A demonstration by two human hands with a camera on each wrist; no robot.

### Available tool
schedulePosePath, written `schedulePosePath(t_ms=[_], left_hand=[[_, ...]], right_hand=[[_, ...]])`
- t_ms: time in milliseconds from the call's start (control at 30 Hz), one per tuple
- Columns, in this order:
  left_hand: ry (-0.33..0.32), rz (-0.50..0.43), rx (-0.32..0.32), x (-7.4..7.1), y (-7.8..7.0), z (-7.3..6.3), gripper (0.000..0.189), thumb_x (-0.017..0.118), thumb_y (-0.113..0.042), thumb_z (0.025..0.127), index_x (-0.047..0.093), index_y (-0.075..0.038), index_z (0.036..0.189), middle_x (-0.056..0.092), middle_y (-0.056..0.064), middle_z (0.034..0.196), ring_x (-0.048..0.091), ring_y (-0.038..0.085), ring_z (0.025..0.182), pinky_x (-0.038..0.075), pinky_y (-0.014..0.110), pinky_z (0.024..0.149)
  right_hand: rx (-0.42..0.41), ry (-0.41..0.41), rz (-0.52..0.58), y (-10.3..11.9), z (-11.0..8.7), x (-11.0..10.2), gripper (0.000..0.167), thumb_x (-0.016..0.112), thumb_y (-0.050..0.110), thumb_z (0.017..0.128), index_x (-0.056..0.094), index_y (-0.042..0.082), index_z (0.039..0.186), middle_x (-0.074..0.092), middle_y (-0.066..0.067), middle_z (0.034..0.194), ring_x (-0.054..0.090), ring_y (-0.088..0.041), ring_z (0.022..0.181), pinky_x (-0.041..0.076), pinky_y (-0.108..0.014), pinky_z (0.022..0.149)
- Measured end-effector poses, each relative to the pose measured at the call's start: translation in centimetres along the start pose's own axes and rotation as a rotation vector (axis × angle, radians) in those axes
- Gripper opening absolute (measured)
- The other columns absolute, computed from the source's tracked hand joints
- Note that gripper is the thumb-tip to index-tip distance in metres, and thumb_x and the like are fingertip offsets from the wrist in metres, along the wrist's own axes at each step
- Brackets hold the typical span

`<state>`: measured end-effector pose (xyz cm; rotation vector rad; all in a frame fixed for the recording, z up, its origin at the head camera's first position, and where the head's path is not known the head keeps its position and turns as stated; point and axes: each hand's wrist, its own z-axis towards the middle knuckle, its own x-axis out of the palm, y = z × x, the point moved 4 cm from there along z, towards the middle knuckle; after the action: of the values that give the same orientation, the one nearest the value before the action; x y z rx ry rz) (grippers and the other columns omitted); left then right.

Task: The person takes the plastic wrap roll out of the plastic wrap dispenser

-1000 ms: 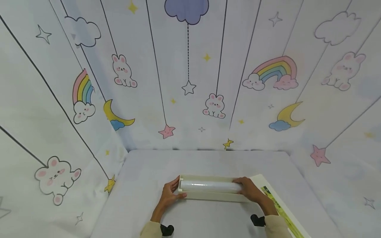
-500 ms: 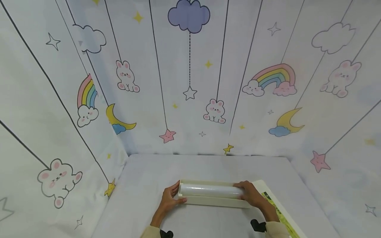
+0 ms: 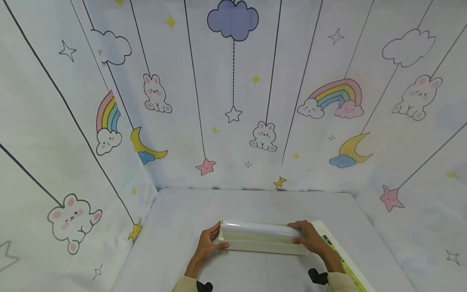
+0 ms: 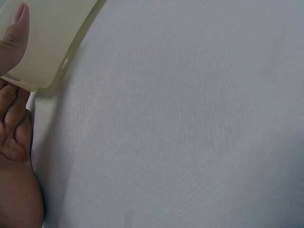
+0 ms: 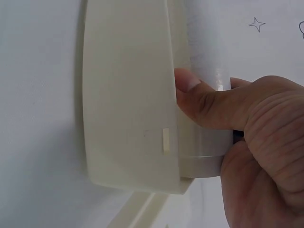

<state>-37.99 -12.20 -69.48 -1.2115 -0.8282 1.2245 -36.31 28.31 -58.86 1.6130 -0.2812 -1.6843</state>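
Observation:
A long cream dispenser box [image 3: 262, 246] lies crosswise on the table, its top open. My left hand [image 3: 208, 243] grips its left end, thumb on the near wall and fingers round the end; in the left wrist view the thumb [image 4: 16, 35] presses the cream side. A shiny, clear-to-whitish roll of plastic film [image 3: 255, 228] sits along the box's far side, raised at the rim. Its right end is held by my right hand [image 3: 308, 237]. The right wrist view shows the thumb [image 5: 204, 97] across the roll [image 5: 204, 142], with the other fingers mostly hidden behind it.
To the right, a long cream lid-like piece [image 3: 319, 225] with a yellow-green label [image 3: 341, 255] lies slantwise, partly behind my right forearm. A white cloth covers the table [image 3: 189, 207]. Printed fabric walls [image 3: 233, 162] stand at the back and sides.
The roll has shifted up and toward the box's far side in my right hand, baring more of the box's inside. My left hand keeps its grip on the box. The head view has tilted slightly.

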Motion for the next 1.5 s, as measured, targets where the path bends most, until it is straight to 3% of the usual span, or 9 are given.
schedulePosePath(t_ms=[267, 400, 533, 567, 833, 1067, 1167, 1367, 1500], left_hand=[[0.014, -0.031, 0.007, -0.1, 0.6, 0.2, 0.1, 0.1, -0.02, 0.08, 0.048, 0.0, 0.163, 0.057, 0.019, 0.162, 0.06, 0.009, 0.146, 0.044, 0.013, 0.119], [0.018, -0.049, -0.001, -0.1, 0.7, 0.2, 0.099, 0.1, -0.018, 0.08, 0.048, -0.001, 0.163, 0.057, 0.017, 0.162, 0.06, 0.005, 0.144, 0.043, 0.011, 0.118], [0.031, -0.027, 0.066, -0.1, 0.4, 0.1, 0.097, 0.098, -0.017, 0.082, 0.047, 0.003, 0.162, 0.057, 0.023, 0.16, 0.061, 0.014, 0.147, 0.045, 0.014, 0.119], [0.032, -0.018, 0.081, -0.1, 0.4, 0.1, 0.096, 0.097, -0.018, 0.083, 0.047, 0.004, 0.162, 0.056, 0.024, 0.161, 0.061, 0.017, 0.147, 0.046, 0.015, 0.119], [0.04, -0.003, 0.099, -0.2, 0.3, 0.2, 0.096, 0.096, -0.019, 0.084, 0.045, 0.006, 0.162, 0.052, 0.028, 0.162, 0.059, 0.025, 0.149, 0.045, 0.015, 0.12], [0.024, -0.1, 0.016, -0.2, 1.0, 0.4, 0.102, 0.101, -0.022, 0.078, 0.047, 0.0, 0.163, 0.052, 0.019, 0.165, 0.057, 0.001, 0.144, 0.043, 0.01, 0.117], [0.015, -0.109, 0.006, -0.2, 0.9, 0.4, 0.102, 0.101, -0.021, 0.077, 0.048, -0.001, 0.162, 0.053, 0.017, 0.164, 0.059, -0.001, 0.143, 0.043, 0.01, 0.117], [0.021, -0.025, 0.044, -0.2, 0.2, 0.3, 0.099, 0.099, -0.017, 0.081, 0.047, 0.004, 0.162, 0.053, 0.025, 0.162, 0.059, 0.031, 0.149, 0.045, 0.014, 0.119], [0.02, -0.021, 0.017, -0.1, -0.2, 0.2, 0.098, 0.098, -0.013, 0.081, 0.045, 0.006, 0.162, 0.051, 0.026, 0.163, 0.051, 0.047, 0.152, 0.043, 0.012, 0.118]], right_hand=[[0.029, 0.007, 0.012, 0.1, 0.1, -0.3, 0.051, 0.091, 0.005, 0.078, 0.078, -0.002, 0.127, 0.08, -0.017, 0.122, 0.07, -0.031, 0.11, 0.055, -0.034, 0.092], [-0.042, -0.011, 0.049, -1.7, 0.3, -0.1, 0.052, 0.091, 0.006, 0.079, 0.078, 0.001, 0.129, 0.08, -0.015, 0.124, 0.068, -0.031, 0.113, 0.056, -0.039, 0.096], [-0.061, -0.029, 0.039, -1.2, 0.5, -0.7, 0.051, 0.092, 0.004, 0.079, 0.079, 0.0, 0.128, 0.08, -0.017, 0.123, 0.069, -0.029, 0.111, 0.055, -0.036, 0.095], [-0.014, -0.029, 0.016, 1.0, 0.3, -1.5, 0.05, 0.092, 0.003, 0.077, 0.079, -0.002, 0.125, 0.08, -0.018, 0.12, 0.069, -0.03, 0.108, 0.055, -0.034, 0.092], [-0.037, -0.055, -0.011, 2.1, 1.1, -2.2, 0.049, 0.091, 0.001, 0.078, 0.078, -0.004, 0.125, 0.08, -0.017, 0.116, 0.068, -0.027, 0.105, 0.053, -0.031, 0.089], [0.014, -0.04, 0.002, 1.8, 1.4, -2.2, 0.049, 0.09, 0.002, 0.081, 0.077, -0.002, 0.128, 0.08, -0.015, 0.12, 0.067, -0.027, 0.108, 0.053, -0.033, 0.091], [0.008, -0.048, -0.004, 1.8, 1.6, -2.3, 0.049, 0.09, 0.001, 0.081, 0.077, -0.003, 0.128, 0.08, -0.015, 0.118, 0.067, -0.027, 0.107, 0.053, -0.035, 0.091], [0.002, -0.061, -0.014, 1.7, 2.0, -2.5, 0.049, 0.088, -0.001, 0.081, 0.077, -0.003, 0.129, 0.079, -0.015, 0.118, 0.067, -0.027, 0.107, 0.053, -0.036, 0.092], [0.011, -0.067, -0.034, 1.8, 2.3, -2.6, 0.049, 0.089, -0.002, 0.081, 0.077, -0.002, 0.129, 0.079, -0.015, 0.119, 0.067, -0.027, 0.108, 0.054, -0.037, 0.091]])
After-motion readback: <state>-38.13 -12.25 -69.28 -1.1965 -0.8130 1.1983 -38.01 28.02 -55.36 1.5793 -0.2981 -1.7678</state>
